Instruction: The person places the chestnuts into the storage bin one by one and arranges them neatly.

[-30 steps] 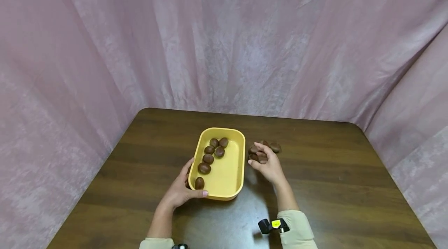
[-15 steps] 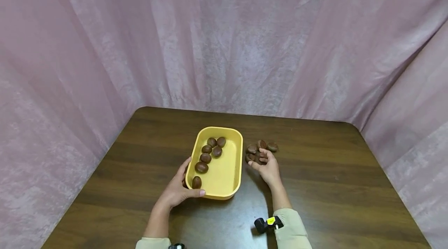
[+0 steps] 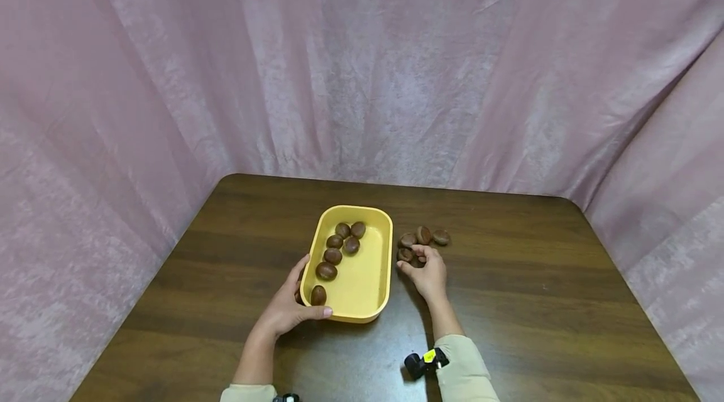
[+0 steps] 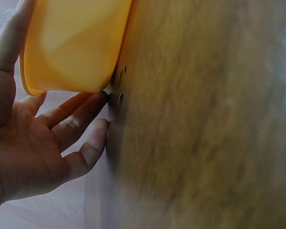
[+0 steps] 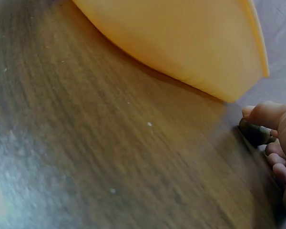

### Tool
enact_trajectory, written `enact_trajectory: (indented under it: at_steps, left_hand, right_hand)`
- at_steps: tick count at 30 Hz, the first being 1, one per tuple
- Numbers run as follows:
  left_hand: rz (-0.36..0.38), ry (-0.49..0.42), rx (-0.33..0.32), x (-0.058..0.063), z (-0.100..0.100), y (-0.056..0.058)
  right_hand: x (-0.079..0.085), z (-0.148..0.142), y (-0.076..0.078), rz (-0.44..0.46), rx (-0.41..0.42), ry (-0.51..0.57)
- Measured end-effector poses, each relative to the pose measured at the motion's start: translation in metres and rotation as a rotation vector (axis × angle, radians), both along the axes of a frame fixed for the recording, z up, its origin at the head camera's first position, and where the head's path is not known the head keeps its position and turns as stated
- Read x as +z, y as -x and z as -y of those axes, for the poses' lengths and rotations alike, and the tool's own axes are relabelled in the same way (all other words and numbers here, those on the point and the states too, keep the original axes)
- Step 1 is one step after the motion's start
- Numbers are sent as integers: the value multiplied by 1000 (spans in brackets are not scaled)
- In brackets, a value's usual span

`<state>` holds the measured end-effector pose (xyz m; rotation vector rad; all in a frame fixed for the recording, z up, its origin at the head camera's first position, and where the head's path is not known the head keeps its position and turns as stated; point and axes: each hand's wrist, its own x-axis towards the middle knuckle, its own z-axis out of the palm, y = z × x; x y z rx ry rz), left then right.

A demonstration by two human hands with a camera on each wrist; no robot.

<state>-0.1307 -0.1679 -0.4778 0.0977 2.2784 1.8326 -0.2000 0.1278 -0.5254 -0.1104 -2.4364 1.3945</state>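
My left hand (image 3: 285, 309) holds the near left corner of a yellow rectangular box (image 3: 359, 315), thumb over the near rim and fingers along the outer left wall. Several brown chestnuts (image 3: 326, 271) lie in the box, mostly toward its left side. To the right of the box, my right hand (image 3: 428, 273) has its thumb and fingers curled round a chestnut (image 3: 405, 254) on the table. In the right wrist view that chestnut (image 5: 252, 132) shows dark under the thumb, partly hidden by the hand.
Just beyond the right hand lie more chestnuts (image 3: 423, 235) on the brown wooden table (image 3: 537, 301). Pink curtains (image 3: 396, 75) hang behind the table and at its sides. A brown shape shows between the left hand and the box; what it is I cannot tell.
My right hand has drawn slightly left and toward the chestnut nearest the box, its fingers closing round it. The left hand keeps its hold on the box. The view has shifted slightly.
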Motion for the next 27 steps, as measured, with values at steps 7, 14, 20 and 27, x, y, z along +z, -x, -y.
enact_trajectory:
  at_steps: [7, 14, 20, 27]
  left_hand:
    - [6, 0, 9, -1, 1, 0]
    - [7, 17, 12, 0, 0, 0]
    - [12, 24, 12, 1, 0, 0]
    - [10, 8, 11, 1, 0, 1]
  right_hand:
    - [-5, 4, 1, -42, -21, -103]
    - [2, 2, -7, -18, 30, 5]
    - [17, 0, -16, 10, 56, 49]
    - [51, 2, -18, 35, 104, 116]
